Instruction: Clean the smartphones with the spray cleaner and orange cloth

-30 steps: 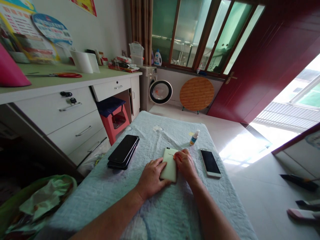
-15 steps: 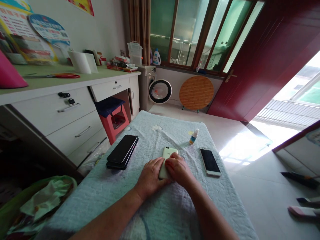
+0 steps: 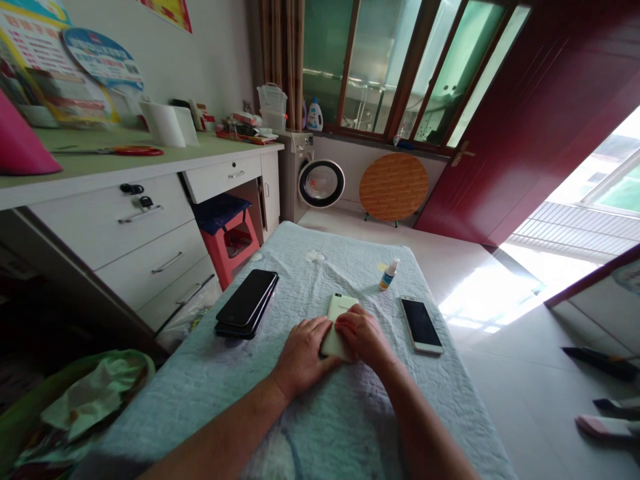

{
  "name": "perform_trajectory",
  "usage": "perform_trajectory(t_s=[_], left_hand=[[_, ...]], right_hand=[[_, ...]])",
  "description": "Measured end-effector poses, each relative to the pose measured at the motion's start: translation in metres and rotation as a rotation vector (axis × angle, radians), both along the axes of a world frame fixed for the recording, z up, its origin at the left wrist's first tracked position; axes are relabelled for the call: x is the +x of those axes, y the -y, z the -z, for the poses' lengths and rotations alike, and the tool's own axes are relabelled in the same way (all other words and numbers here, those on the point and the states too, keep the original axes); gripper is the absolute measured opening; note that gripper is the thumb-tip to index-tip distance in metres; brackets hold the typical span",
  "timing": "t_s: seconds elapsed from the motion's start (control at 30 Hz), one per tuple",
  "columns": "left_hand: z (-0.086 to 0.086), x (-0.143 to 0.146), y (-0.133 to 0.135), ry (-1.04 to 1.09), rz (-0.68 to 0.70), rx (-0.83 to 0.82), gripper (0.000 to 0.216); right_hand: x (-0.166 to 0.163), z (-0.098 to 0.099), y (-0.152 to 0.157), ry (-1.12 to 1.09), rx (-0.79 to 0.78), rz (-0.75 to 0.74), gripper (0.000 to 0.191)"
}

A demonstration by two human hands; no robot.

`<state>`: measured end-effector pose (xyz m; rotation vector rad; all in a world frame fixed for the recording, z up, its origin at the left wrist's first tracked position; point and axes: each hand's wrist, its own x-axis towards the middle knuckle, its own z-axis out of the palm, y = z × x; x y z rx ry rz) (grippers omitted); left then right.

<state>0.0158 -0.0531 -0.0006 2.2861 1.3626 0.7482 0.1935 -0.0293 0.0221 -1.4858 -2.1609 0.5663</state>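
Note:
A pale smartphone (image 3: 332, 343) lies face down on the cloth-covered table, its camera end pointing away from me. My left hand (image 3: 303, 350) grips it along the left edge, with the thumb at the near end. Over the right part of its back rests my right hand (image 3: 364, 335), fingers bent and bunched together. Whatever those fingers may hold is hidden. To the right lies a white-framed smartphone (image 3: 421, 325) with its dark screen up. A small spray bottle (image 3: 389, 275) with a white top stands beyond it.
Stacked black phones (image 3: 249, 300) lie on the table's left side. A light blue quilted cloth (image 3: 200, 407) covers the table. Left of it are a white drawer desk (image 3: 115, 247), a red stool (image 3: 231, 250) and a green-rimmed bin (image 3: 145, 365). A washing machine (image 3: 295, 170) stands with its door open.
My right hand has shifted slightly across the back of the pale smartphone. My left hand keeps its grip on the edge. The view has moved a little.

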Motion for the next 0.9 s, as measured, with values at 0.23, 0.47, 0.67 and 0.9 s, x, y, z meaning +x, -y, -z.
perform_trajectory(t_s=[0.23, 0.47, 0.67, 0.9], left_hand=[[-0.001, 0.0, 0.001, -0.049, 0.0, -0.011, 0.056], [-0.002, 0.0, 0.001, -0.058, 0.003, -0.018, 0.058], [-0.004, 0.0, 0.001, -0.06, 0.008, -0.02, 0.058], [-0.003, 0.0, 0.003, -0.069, 0.014, -0.003, 0.057]], right_hand=[[0.007, 0.01, -0.006, -0.025, 0.047, 0.168, 0.016], [0.014, 0.016, -0.01, -0.013, 0.071, 0.261, 0.017], [0.014, 0.014, -0.009, 0.02, 0.041, 0.176, 0.016], [0.004, 0.0, 0.004, -0.024, 0.018, -0.085, 0.02]])
